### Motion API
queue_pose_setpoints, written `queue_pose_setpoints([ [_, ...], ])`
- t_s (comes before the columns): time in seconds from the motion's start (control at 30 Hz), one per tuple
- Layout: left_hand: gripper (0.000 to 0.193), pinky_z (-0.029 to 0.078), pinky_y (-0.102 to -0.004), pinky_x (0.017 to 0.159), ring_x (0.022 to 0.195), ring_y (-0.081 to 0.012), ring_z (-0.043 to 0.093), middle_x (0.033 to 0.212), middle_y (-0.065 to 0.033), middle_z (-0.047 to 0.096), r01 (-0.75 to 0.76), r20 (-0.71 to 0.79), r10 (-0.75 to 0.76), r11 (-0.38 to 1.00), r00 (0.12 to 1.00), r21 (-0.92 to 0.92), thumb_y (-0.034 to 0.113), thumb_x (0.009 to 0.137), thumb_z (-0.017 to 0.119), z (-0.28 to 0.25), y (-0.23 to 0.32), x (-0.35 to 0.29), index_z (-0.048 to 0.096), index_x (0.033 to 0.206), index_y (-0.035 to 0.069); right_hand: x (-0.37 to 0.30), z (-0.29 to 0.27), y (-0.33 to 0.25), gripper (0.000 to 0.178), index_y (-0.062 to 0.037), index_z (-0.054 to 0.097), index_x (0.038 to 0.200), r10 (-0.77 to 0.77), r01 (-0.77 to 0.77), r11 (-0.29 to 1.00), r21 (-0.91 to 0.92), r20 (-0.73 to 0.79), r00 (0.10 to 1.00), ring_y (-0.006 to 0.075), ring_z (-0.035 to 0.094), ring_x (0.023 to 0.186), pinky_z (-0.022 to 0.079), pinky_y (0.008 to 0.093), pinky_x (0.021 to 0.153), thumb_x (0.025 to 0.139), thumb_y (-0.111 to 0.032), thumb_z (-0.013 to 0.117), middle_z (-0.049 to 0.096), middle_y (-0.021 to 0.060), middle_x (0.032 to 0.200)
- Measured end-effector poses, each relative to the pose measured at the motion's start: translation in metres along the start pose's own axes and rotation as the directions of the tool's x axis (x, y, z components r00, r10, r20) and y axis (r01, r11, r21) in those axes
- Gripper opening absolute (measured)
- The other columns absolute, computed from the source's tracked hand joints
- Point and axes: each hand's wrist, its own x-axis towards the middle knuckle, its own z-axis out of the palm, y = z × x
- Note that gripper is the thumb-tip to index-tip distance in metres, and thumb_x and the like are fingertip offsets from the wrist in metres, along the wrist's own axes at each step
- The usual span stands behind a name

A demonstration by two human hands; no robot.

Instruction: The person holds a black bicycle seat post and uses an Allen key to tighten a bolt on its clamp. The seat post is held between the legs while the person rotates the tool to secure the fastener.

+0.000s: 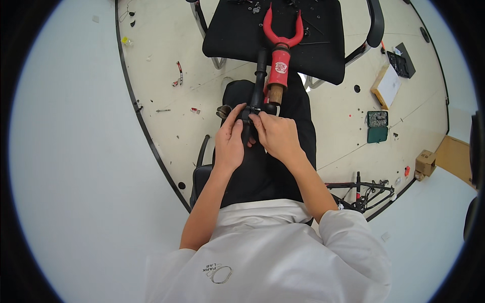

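Over my lap, my left hand (231, 139) and my right hand (278, 132) are closed on a black bar (258, 81) that looks like a bicycle handlebar. A dark clamp-like part (247, 115) sits between my fingertips; its details are too small to make out. The bar's far end reaches the edge of the chair seat. Beside my left fingers is a rounded metallic part (223, 111). Just beyond my right hand, a red fork (279, 65) lies with its two prongs on the seat and its brown end (276, 95) toward me.
The black chair (232, 35) ahead bears small loose parts and thin rods. On the floor to the right are a green case (377, 127), a white-topped box (388, 86), a cardboard box (425, 160) and a dark bicycle frame (359, 193). A red-and-black piece (179, 74) lies on the left.
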Motion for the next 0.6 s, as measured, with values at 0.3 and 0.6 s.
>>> queue_pose_setpoints([
  [0.3,0.039,0.049,-0.0243,0.058,0.061,-0.0112,0.058,0.084,-0.0065,0.062,-0.018,0.002,0.018,1.0,1.0,0.015,0.01,0.101,0.036,0.001,-0.005,0.001,0.049,0.136,0.003,-0.01,-0.035,-0.002,0.023,-0.0012,0.062,0.103,0.113,-0.117,0.899,0.423,0.034,0.993,0.0134,0.057,0.055,0.044,0.0245,0.052,0.082,-0.009,0.07,0.06,0.0067,0.076],
  [0.6,0.036,0.047,-0.0237,0.055,0.058,-0.0088,0.056,0.077,-0.004,0.061,-0.056,-0.041,0.056,0.998,0.998,-0.016,0.013,0.102,0.039,0.002,-0.01,0.003,0.052,0.134,0.003,-0.005,-0.005,0.002,0.009,-0.0032,0.059,0.087,-0.097,0.107,0.983,0.147,-0.073,0.993,0.0288,0.063,0.062,0.048,0.0347,0.053,0.087,-0.01,0.065,0.062,0.0102,0.076],
])
